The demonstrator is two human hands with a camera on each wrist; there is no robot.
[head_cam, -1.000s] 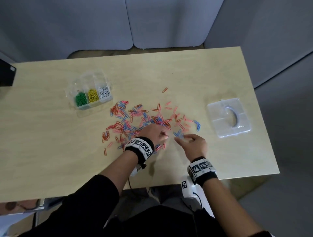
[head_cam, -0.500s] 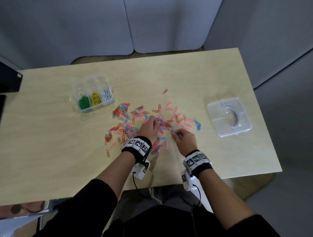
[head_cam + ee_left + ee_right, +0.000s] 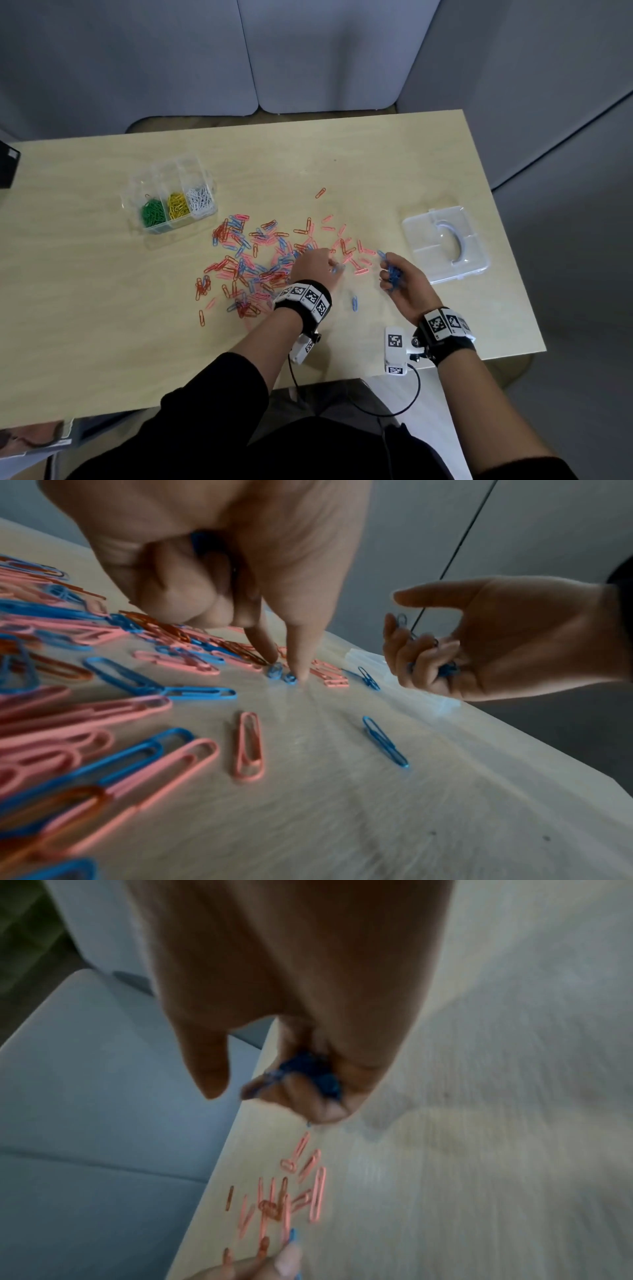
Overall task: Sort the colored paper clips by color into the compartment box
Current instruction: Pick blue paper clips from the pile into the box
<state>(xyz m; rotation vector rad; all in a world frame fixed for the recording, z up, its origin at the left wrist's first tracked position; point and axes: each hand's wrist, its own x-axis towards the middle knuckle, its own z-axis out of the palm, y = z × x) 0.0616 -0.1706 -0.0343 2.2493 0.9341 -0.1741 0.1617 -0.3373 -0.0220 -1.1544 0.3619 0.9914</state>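
From the head view, the clear compartment box [image 3: 171, 202] is sitting at the far left of the table [image 3: 102, 325], holding green clips [image 3: 152, 212], yellow clips [image 3: 177, 205] and white clips [image 3: 198, 197] in three neighbouring front compartments; its other compartments are looking bare. Its clear lid [image 3: 445, 240] is lying well apart at the right. The loose pile of red, pink and blue clips [image 3: 253, 263] is spreading between them. The left hand [image 3: 310, 265] is reaching into the right part of the pile, and the right hand [image 3: 406, 284] is lifting palm-up, curling around a bunch of blue clips [image 3: 393, 274]. Half a second ago that hand was lying palm-down at the pile's edge; the box and lid are staying where they were.

From the left wrist, the left hand [image 3: 222, 561] is pressing two fingertips [image 3: 301, 669] down at a small blue clip [image 3: 289, 677] on the table, the remaining fingers tucking under with blue showing inside them. The right hand [image 3: 496, 642] is cupping blue clips beside it.

From the right wrist, blurred, the right hand [image 3: 308, 1001] is clenching around a blue bunch [image 3: 308, 1074] above pink clips [image 3: 301, 1185].
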